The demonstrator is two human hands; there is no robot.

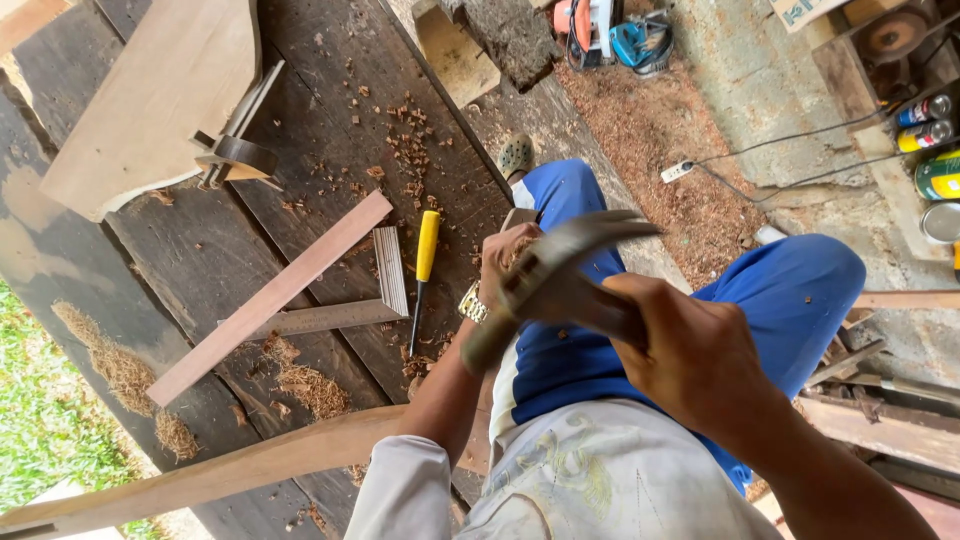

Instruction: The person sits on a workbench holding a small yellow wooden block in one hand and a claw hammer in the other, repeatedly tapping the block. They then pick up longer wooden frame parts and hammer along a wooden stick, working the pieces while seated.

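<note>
Gripping a hammer (pixel 560 270) by its handle, the right hand (pixel 690 355) is closed in a fist around the shaft; the tool is blurred. Its long axis runs up and leftward from that fist, the curved metal head pointing toward the top right at about the level of the blue trouser knees. Just left of the grip, the left hand (pixel 505 255) wears a gold wristwatch (pixel 472 303) and seems folded around something small, though the hammer crosses in front and I cannot tell what it holds.

Further left of the grip, on the dark plank bench (pixel 200 260), lie a yellow-handled chisel (pixel 425 265), a steel try square (pixel 350 300) and 1 long reddish wood strip (pixel 275 295), with shavings scattered about.

Far right of the grip, at the frame edge, stand cylindrical cans (pixel 925 125): 2 slim spray cans with red and yellow labels, then a squat green-and-yellow tin. Above them sits a cardboard box (pixel 805 12).
</note>
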